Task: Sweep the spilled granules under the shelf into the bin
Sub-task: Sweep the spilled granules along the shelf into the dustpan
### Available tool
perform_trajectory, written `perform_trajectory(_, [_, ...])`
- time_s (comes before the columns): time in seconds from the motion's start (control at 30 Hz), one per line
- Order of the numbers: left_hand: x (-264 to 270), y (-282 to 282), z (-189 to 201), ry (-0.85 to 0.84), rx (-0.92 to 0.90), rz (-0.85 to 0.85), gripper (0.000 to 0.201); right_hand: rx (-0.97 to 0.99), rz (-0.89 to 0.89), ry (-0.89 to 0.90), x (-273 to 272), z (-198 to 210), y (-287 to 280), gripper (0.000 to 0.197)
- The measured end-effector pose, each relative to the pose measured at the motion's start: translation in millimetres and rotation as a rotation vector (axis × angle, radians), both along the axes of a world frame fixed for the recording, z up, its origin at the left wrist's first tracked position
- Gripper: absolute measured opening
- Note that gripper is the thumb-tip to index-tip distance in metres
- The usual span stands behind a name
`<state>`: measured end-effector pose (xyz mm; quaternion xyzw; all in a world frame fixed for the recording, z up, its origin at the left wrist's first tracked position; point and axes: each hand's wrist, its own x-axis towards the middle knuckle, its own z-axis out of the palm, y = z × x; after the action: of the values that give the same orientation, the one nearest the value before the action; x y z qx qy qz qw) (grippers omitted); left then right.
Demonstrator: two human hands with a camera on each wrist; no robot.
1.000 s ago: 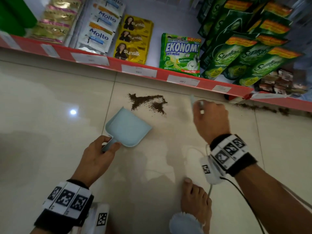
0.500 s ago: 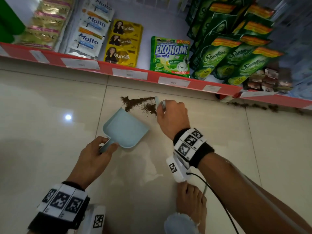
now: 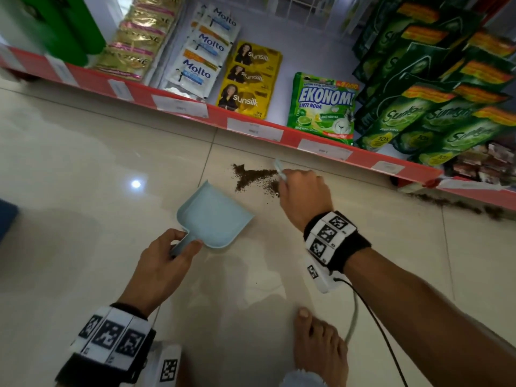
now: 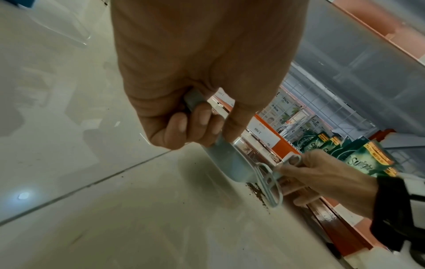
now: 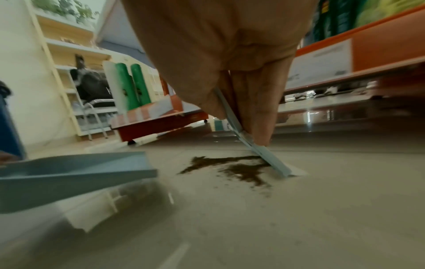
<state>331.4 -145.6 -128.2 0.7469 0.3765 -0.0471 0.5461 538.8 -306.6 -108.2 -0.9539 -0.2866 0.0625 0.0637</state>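
A pile of dark brown granules (image 3: pixel 255 177) (image 5: pixel 232 167) lies on the pale tiled floor in front of the red shelf edge (image 3: pixel 251 127). My left hand (image 3: pixel 164 261) (image 4: pixel 190 125) grips the handle of a light blue dustpan (image 3: pixel 212 219) (image 5: pixel 73 169), whose mouth faces the pile from a short way off. My right hand (image 3: pixel 303 194) (image 5: pixel 241 102) pinches a small light blue brush (image 5: pixel 266 156) (image 4: pixel 269 183), its lower edge on the floor at the right side of the pile. More granules (image 3: pixel 458 203) trail along the shelf base at the far right.
The bottom shelf holds sachets and pouches: Molto (image 3: pixel 201 60), Sunsilk (image 3: pixel 248 82), Ekonomi (image 3: pixel 321 107), green Sunlight packs (image 3: pixel 435 101). My bare foot (image 3: pixel 318 342) is planted on the floor near me. A cable (image 3: pixel 374 317) hangs from the right wrist. Something dark blue (image 5: pixel 9 116) stands at the left.
My right hand with the brush has swept left from the open floor to the right edge of the pile. The dustpan has stayed nearly in place.
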Motion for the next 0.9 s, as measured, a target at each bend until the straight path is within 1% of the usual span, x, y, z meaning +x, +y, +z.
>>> perform_trajectory(0.1, [3,-3,1,-0.014,-0.013,-0.009,0.020,0.062,0.039,-0.003,-7,0,10,0.024])
perform_trajectory(0.2, [6,-4,3,-0.019,-0.018,-0.015,0.020,0.090,-0.016,-0.036,4,4,3,0.029])
perform_trajectory(0.3, [6,-3,2,-0.011,-0.011,-0.014,0.021,0.028,-0.111,-0.104,22,9,-12,0.033])
perform_trajectory(0.4, [6,-4,1,-0.005,-0.013,-0.010,0.020,-0.075,-0.135,-0.129,34,11,-19,0.028])
perform_trajectory(0.43, [5,-5,1,-0.005,-0.017,-0.011,0.020,-0.108,-0.107,-0.110,32,10,-17,0.026])
perform_trajectory(0.5, [5,-7,1,-0.006,-0.023,-0.018,0.021,-0.147,0.012,-0.065,21,6,-10,0.025])
perform_trajectory(0.57, [6,-8,1,-0.004,-0.024,-0.025,0.021,-0.133,0.115,-0.025,5,3,-1,0.025])
perform_trajectory(0.63, [6,-8,2,-0.002,-0.024,-0.025,0.021,-0.093,0.152,-0.027,-6,3,4,0.023])
perform_trajectory(0.7, [6,-6,3,0.002,-0.014,-0.018,0.021,-0.056,0.131,-0.081,-7,7,3,0.020])
perform_trajectory(0.8, [3,-4,3,0.006,-0.004,-0.005,0.021,-0.057,0.027,-0.190,12,11,-4,0.014])
perform_trajectory(0.87, [0,-2,3,0.013,-0.001,0.005,0.021,-0.093,-0.035,-0.215,26,11,-5,0.014])
perform_trajectory(0.9, [-2,-2,3,0.018,-0.002,0.009,0.021,-0.101,-0.038,-0.202,31,9,-3,0.014])
